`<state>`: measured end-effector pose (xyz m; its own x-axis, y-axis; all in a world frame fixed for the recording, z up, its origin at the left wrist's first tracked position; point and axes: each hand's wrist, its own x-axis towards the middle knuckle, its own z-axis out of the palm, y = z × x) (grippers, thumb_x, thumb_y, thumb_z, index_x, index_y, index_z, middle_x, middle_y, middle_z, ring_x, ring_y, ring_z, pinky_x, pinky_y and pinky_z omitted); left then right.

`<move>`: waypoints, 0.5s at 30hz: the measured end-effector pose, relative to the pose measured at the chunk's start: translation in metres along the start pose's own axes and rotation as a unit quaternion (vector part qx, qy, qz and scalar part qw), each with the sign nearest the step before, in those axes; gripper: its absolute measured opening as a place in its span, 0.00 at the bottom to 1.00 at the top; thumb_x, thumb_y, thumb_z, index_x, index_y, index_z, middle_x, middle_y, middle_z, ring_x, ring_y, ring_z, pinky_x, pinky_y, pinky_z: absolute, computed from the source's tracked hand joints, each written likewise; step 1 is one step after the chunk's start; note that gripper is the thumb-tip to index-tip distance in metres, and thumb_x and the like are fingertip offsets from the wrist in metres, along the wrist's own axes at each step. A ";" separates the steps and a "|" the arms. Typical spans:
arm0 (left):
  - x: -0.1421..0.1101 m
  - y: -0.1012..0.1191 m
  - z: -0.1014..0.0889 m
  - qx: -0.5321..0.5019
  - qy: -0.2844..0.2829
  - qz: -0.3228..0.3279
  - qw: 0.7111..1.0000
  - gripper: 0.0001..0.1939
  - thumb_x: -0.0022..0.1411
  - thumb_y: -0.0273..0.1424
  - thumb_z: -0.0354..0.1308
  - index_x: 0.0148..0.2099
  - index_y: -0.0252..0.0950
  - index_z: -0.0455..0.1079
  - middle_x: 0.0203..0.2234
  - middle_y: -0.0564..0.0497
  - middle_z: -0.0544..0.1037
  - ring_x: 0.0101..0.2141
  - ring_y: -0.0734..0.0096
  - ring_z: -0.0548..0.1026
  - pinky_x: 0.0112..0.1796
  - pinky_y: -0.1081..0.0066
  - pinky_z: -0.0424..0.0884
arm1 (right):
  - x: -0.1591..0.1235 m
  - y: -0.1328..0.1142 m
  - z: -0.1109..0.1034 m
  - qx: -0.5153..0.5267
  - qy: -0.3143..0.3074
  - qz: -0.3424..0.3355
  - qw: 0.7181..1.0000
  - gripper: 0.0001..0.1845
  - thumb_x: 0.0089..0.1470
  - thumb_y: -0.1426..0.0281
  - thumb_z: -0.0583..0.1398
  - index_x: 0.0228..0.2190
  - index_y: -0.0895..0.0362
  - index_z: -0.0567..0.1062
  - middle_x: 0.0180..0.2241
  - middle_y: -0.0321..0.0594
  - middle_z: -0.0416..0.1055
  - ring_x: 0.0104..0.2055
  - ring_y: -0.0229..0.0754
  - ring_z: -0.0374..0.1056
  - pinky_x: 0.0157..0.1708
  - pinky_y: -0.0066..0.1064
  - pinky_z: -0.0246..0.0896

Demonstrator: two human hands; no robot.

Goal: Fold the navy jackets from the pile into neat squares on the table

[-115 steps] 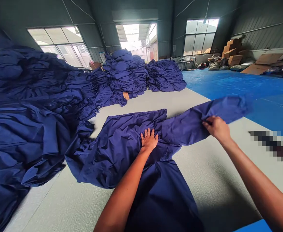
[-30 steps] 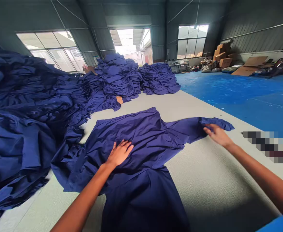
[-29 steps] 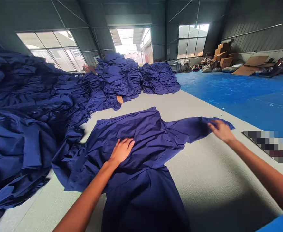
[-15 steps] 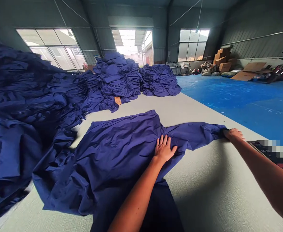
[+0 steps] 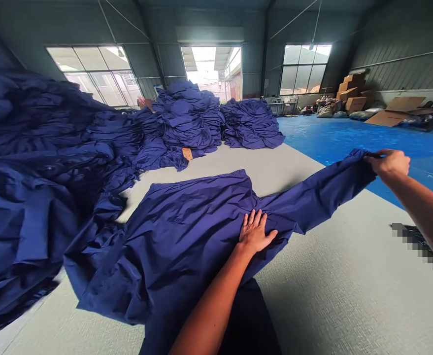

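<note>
Pressing a navy garment (image 5: 186, 246) flat while drawing out its sleeve (image 5: 319, 197)

Slumping along the left side, a heap (image 5: 35, 172) of the same navy cloth is rising in soft, overlapping folds with a dull sheen. Farther back, a tall stack (image 5: 190, 118) and a lower stack (image 5: 251, 125) are sitting at the far end of the table (image 5: 330, 291), and an orange tag (image 5: 187, 154) is poking from the base of the tall one. The garment is lying spread on the pale, finely textured tabletop, its thin woven body rippling with shallow creases, and its dark lower part is running back under the left forearm (image 5: 209, 310). The left hand (image 5: 256, 231) is pressing down near the root of the sleeve, fingers spread wide and palm flat, pinning the cloth in place. That anchor is doing the real work: against it, the sleeve is pulling into a straight, tapering line with creases running along its length. Past the table edge, the blue floor (image 5: 349, 138) is stretching back to stacked cartons (image 5: 351, 91). The right hand (image 5: 388, 163) is holding up the cuff (image 5: 364, 157), fingers curled and pinching the cloth, though the thumb's exact place is hard to tell. Behind that hand, flattened cardboard (image 5: 397, 117) is lying on the floor.
</note>
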<state>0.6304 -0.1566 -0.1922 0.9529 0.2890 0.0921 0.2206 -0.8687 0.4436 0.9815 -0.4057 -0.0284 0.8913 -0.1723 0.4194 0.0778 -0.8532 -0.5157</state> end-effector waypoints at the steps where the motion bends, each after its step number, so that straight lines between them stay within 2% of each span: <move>1: 0.000 0.001 -0.005 -0.040 -0.009 -0.009 0.999 0.39 0.61 0.54 0.52 0.70 0.46 0.54 0.70 0.48 0.50 0.69 0.55 0.39 0.67 0.52 0.34 | -0.011 -0.012 -0.009 0.031 -0.019 0.011 0.999 0.31 0.53 0.52 0.64 0.51 0.61 0.78 0.44 0.64 0.73 0.42 0.45 0.68 0.33 0.38 0.55; 2: 0.001 0.002 -0.011 -0.087 -0.021 -0.018 0.996 0.39 0.59 0.53 0.55 0.69 0.45 0.57 0.69 0.47 0.52 0.69 0.53 0.41 0.67 0.52 0.34 | -0.024 -0.026 -0.019 0.055 -0.034 -0.001 0.998 0.30 0.52 0.53 0.65 0.50 0.60 0.78 0.44 0.62 0.74 0.43 0.45 0.68 0.35 0.38 0.55; 4: 0.003 0.005 -0.029 -0.176 -0.037 -0.033 0.983 0.38 0.58 0.53 0.57 0.66 0.41 0.63 0.67 0.40 0.57 0.68 0.49 0.47 0.66 0.50 0.39 | -0.055 -0.054 -0.041 0.088 -0.051 -0.093 0.990 0.27 0.54 0.54 0.64 0.49 0.59 0.79 0.41 0.57 0.77 0.42 0.45 0.68 0.38 0.36 0.56; 7: 0.006 0.015 -0.065 -0.230 -0.014 -0.030 0.973 0.36 0.64 0.57 0.45 0.64 0.39 0.64 0.66 0.40 0.60 0.66 0.53 0.56 0.63 0.54 0.52 | -0.118 -0.095 -0.073 0.136 -0.062 -0.238 0.960 0.23 0.56 0.55 0.62 0.46 0.58 0.80 0.40 0.51 0.78 0.40 0.45 0.69 0.41 0.35 0.58; 9: 0.005 0.027 -0.092 -0.330 0.023 -0.013 0.944 0.36 0.67 0.57 0.36 0.65 0.41 0.61 0.66 0.42 0.61 0.63 0.58 0.64 0.60 0.58 0.60 | -0.170 -0.117 -0.088 0.171 -0.086 -0.318 0.928 0.20 0.56 0.57 0.62 0.44 0.58 0.80 0.40 0.48 0.79 0.41 0.48 0.71 0.43 0.36 0.61; 11: -0.001 0.040 -0.116 -0.485 0.054 0.001 0.873 0.36 0.67 0.57 0.35 0.64 0.41 0.61 0.61 0.41 0.68 0.55 0.59 0.73 0.53 0.58 0.69 | -0.223 -0.132 -0.095 0.233 -0.138 -0.408 0.872 0.18 0.59 0.60 0.59 0.44 0.58 0.80 0.43 0.44 0.79 0.44 0.49 0.72 0.47 0.38 0.62; 13: -0.011 0.049 -0.136 -0.599 0.105 0.008 0.793 0.30 0.65 0.54 0.47 0.57 0.38 0.67 0.52 0.42 0.75 0.46 0.61 0.78 0.46 0.62 0.74 | -0.270 -0.138 -0.094 0.290 -0.238 -0.505 0.777 0.21 0.60 0.62 0.56 0.53 0.55 0.75 0.50 0.39 0.76 0.50 0.49 0.71 0.52 0.38 0.63; 14: -0.017 0.051 -0.144 -0.623 0.136 0.004 0.771 0.24 0.63 0.49 0.55 0.52 0.38 0.69 0.46 0.44 0.78 0.42 0.64 0.79 0.44 0.65 0.74 | -0.288 -0.137 -0.091 0.317 -0.266 -0.527 0.743 0.26 0.60 0.61 0.57 0.58 0.53 0.70 0.53 0.39 0.73 0.53 0.48 0.70 0.54 0.39 0.63; 15: -0.023 0.050 -0.150 -0.637 0.171 -0.008 0.752 0.17 0.60 0.41 0.61 0.48 0.37 0.71 0.41 0.47 0.79 0.39 0.67 0.79 0.42 0.68 0.74 | -0.304 -0.134 -0.085 0.339 -0.281 -0.536 0.720 0.30 0.60 0.61 0.57 0.62 0.53 0.64 0.57 0.40 0.71 0.55 0.48 0.68 0.56 0.40 0.62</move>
<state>0.5884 -0.1461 -0.0380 0.7954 0.5704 0.2050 -0.3541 0.1628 0.9209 0.6624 -0.2808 -0.0229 0.1816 0.7956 0.5780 0.8868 0.1215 -0.4459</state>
